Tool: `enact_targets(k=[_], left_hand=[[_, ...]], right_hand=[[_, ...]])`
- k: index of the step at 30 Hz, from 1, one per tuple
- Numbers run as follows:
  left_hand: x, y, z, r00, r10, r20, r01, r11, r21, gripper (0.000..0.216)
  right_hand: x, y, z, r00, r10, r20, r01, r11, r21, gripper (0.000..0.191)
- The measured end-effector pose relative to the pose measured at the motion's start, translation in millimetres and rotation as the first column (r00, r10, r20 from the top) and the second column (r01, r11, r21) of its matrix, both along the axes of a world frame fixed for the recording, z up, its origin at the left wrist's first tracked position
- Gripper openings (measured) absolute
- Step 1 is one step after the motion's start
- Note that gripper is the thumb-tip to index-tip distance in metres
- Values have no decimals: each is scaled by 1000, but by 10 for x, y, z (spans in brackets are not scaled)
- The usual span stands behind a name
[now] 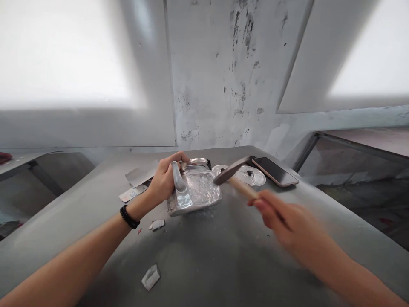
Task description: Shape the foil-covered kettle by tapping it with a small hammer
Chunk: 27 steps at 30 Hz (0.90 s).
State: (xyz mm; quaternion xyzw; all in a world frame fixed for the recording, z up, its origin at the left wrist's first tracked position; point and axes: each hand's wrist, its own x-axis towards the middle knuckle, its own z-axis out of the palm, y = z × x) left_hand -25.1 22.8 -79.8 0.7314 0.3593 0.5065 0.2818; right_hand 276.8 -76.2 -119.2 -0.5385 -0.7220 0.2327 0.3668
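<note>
My left hand (162, 175) is closed on a dented silver metal kettle (201, 187), around its spout (179, 177) and near the round rim of its opening. The kettle is tilted over the table, and its side is creased and shiny. My right hand (284, 217), somewhat blurred, grips the wooden handle of a hammer (241, 187). The long dark hammer head (231, 170) is beside the kettle's right side; whether they touch I cannot tell. Behind the hammer lie a metal lid (251, 175) with a black knob and a second lid (219, 169), partly hidden.
A phone (275, 171) lies at the right rear of the grey table (211, 256). Papers (140, 174) are left of my left hand. Crumpled scraps (151, 277) lie nearer me. A stained wall (223, 85) stands behind, with other tables (367, 145) at the sides.
</note>
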Motion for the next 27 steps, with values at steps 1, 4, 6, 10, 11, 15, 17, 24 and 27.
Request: enact_targets(k=[1, 4, 6, 10, 11, 15, 17, 24, 27], left_hand=[[0, 0, 1, 1000, 0, -1, 0, 1000, 0, 22], [-6, 3, 3, 1000, 1, -4, -1, 1000, -1, 21], [-10, 6, 3, 1000, 2, -7, -2, 1000, 1, 21], [-15, 10, -4, 1000, -4, -12, 4, 1000, 7, 22], [-15, 10, -6, 1000, -6, -11, 6, 1000, 7, 22], [-14, 8, -1, 1000, -8, -6, 8, 1000, 13, 20], [-11, 5, 5, 1000, -7, -7, 7, 1000, 16, 20], [1, -13, 9, 1000, -6, -11, 6, 1000, 13, 20], [9, -26, 15, 1000, -8, -18, 8, 1000, 17, 20]], right_hand=[[-6, 3, 0, 998, 22, 60, -21, 1000, -18, 42], [-18, -4, -3, 999, 32, -2, -32, 999, -18, 40], [-20, -16, -13, 989, -2, -146, 3, 1000, 5, 39], [-36, 3, -33, 999, 30, -27, -31, 999, -27, 40], [-43, 12, -29, 998, 52, 35, -50, 998, -48, 41], [-48, 13, 4, 998, 24, -63, -27, 998, -52, 42], [-40, 5, 8, 982, -31, -188, 28, 999, -15, 42], [-32, 24, -13, 996, 84, -18, -85, 996, -35, 40], [-31, 8, -6, 983, 33, -182, -33, 999, 0, 41]])
